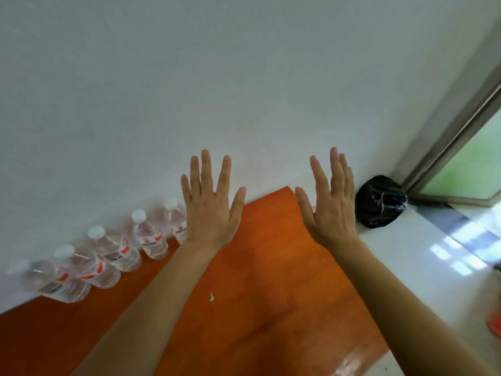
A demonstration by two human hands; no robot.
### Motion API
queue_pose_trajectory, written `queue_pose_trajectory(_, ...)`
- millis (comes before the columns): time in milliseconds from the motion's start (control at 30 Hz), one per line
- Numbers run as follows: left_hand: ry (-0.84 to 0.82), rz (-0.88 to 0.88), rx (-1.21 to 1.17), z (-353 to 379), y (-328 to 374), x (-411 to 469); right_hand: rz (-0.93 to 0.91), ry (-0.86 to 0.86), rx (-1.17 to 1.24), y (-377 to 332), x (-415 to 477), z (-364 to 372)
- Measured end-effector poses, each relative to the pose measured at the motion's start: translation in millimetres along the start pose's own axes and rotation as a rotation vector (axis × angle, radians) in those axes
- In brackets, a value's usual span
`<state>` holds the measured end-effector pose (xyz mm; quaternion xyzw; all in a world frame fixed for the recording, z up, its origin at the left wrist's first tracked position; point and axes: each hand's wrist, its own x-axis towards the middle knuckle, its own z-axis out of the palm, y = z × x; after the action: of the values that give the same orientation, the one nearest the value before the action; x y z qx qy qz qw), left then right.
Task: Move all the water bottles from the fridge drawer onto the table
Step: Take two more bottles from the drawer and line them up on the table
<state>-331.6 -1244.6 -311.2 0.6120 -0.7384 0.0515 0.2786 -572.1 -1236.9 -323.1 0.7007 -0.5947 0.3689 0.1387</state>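
1. The left hand [210, 210] is held up in the air over the bench [271, 280]. Its fingers are straight and spread apart. It holds nothing.
2. The right hand [329, 210] is held up next to it. Its fingers are straight too, and closer together. It holds nothing. The two hands do not touch each other.
3. We see the backs of both hands, with the fingers pointing up at the wall [244, 77].
4. The bench is orange. Its far side sits against the white wall.
5. Five bottles [119, 253] stand in a row on the bench, along the wall, to the left of the left hand.
6. The bottles are clear with white caps and have red and white labels. They stand close to each other.
7. The bottle on the right end is partly hidden behind the left hand. The one on the left end looks blurry.
8. A small pale crumb [212, 297] lies on the bench between the two arms.
9. A black bag [379, 202] sits past the right end of the bench, by the wall.
10. A glass door [466, 164] with a grey frame is to the right of the bag.
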Motion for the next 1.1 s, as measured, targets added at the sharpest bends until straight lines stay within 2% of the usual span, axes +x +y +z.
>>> queue_pose_trajectory(33,0.001,0.066,0.0,-4,28,3,0.018,0.033,-0.059,16,-7,-26)
queue_pose_trajectory(167,0.044,0.126,0.013,-12,79,27,0.017,0.044,-0.164,56,-14,-74)
queue_pose_trajectory(367,0.066,0.413,-0.161,-22,296,-2,0.218,0.209,-0.376,173,-105,-263)
queue_pose_trajectory(533,-0.015,0.659,-0.295,-6,481,-87,0.388,0.257,-0.585,252,-222,-411)
queue_pose_trajectory(667,-0.061,0.83,-0.362,5,606,-147,0.501,0.288,-0.709,305,-300,-502)
queue_pose_trajectory(867,-0.153,1.031,-0.449,29,745,-210,0.713,0.306,-0.849,369,-391,-583)
queue_pose_trajectory(1100,-0.304,1.181,-0.434,101,887,-265,0.934,0.236,-1.01,448,-477,-649)
